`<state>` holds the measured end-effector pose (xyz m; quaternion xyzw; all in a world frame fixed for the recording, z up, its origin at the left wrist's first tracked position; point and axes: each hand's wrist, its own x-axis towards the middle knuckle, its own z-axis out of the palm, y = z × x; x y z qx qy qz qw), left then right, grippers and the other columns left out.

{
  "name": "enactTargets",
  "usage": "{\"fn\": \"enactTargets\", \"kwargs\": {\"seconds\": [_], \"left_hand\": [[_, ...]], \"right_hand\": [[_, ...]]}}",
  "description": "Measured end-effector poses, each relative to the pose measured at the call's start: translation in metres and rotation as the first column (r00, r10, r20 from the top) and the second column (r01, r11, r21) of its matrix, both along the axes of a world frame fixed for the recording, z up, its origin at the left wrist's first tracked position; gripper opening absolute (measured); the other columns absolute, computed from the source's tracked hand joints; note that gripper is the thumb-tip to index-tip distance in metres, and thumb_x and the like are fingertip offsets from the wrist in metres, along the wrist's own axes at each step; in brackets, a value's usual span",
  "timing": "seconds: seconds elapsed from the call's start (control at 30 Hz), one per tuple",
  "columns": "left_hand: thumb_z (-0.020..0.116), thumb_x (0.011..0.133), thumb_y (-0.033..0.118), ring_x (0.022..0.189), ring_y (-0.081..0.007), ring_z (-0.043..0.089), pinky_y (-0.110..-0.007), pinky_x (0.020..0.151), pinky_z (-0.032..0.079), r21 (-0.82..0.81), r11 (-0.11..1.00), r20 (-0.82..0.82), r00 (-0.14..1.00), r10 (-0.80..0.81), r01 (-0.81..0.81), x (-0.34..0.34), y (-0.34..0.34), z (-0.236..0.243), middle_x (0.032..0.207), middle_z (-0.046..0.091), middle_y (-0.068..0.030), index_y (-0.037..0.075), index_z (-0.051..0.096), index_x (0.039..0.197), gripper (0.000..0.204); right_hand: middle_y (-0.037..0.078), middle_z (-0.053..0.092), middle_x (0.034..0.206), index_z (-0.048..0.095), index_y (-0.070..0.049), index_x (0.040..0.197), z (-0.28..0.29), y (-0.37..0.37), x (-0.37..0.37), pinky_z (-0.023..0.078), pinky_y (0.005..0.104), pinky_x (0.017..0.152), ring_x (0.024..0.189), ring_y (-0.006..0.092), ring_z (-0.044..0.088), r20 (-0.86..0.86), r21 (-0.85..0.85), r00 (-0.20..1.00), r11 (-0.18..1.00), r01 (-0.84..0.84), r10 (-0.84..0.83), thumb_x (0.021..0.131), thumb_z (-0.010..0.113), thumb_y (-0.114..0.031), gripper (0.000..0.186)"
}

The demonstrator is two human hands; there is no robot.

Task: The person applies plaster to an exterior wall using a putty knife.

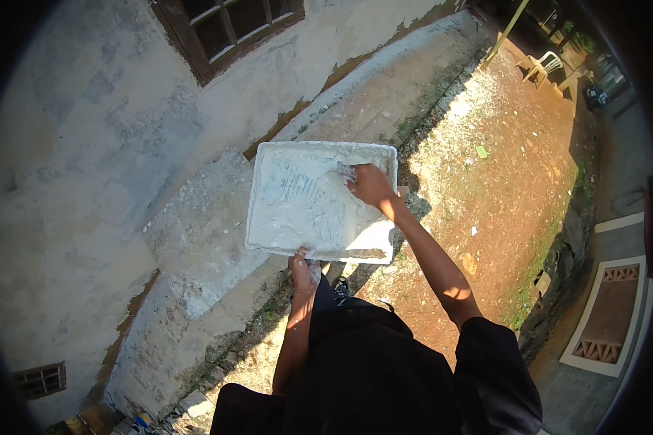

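A white rectangular tray (394, 165), its inside coated with wet white paste (286, 206), is held out in front of my body. My left hand (304, 271), smeared with white, is closed on the tray's near rim. Inside the tray, toward its right side, my right hand (371, 186) is closed with its fingertips down at the paste. Whatever those fingers hold, if anything, is hidden by the hand and the white coating. Streaks run through the paste left of that hand, and sunlight falls on the tray's near right corner.
A patchy plastered wall (123, 138) with a brown-framed window (228, 32) rises on the left. Along its foot runs a concrete ledge (363, 101) with a whitened sheet-like patch (203, 225). Reddish dirt (500, 217) lies right. A plastic chair (543, 67) stands far off.
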<state>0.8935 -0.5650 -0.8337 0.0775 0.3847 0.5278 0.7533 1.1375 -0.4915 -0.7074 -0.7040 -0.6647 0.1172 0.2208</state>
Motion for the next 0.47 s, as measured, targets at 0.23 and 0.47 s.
{"fn": "enactTargets", "kwargs": {"seconds": [0.23, 0.47], "left_hand": [[0.051, 0.075, 0.007, 0.084, -0.0168, 0.055, -0.033, 0.076, 0.049, -0.038, 0.995, -0.049, 0.994, -0.095, 0.093, 0.09, 0.023, 0.011, 0.086, 0.055, -0.0028, 0.009, 0.054, 0.083, 0.008], [0.053, 0.078, 0.016, 0.078, -0.0203, 0.055, -0.035, 0.055, 0.047, -0.072, 0.973, -0.191, 0.954, -0.231, 0.221, 0.169, 0.084, -0.012, 0.085, 0.055, -0.0053, 0.01, 0.054, 0.09, 0.013]], "right_hand": [[0.028, 0.062, 0.085, 0.061, 0.005, 0.087, 0.011, 0.011, 0.09, 0.05, 0.0477, 0.075, 0.084, 0.0426, 0.061, 0.002, -0.088, 0.991, 0.987, 0.131, -0.132, 0.07, 0.064, -0.02, 0.03], [0.03, 0.056, 0.109, 0.048, 0.001, 0.123, 0.015, 0.043, 0.18, 0.045, 0.0449, 0.089, 0.101, 0.0414, 0.056, -0.275, 0.036, 0.917, 0.95, 0.31, -0.289, 0.072, 0.063, -0.019, 0.056]]}}
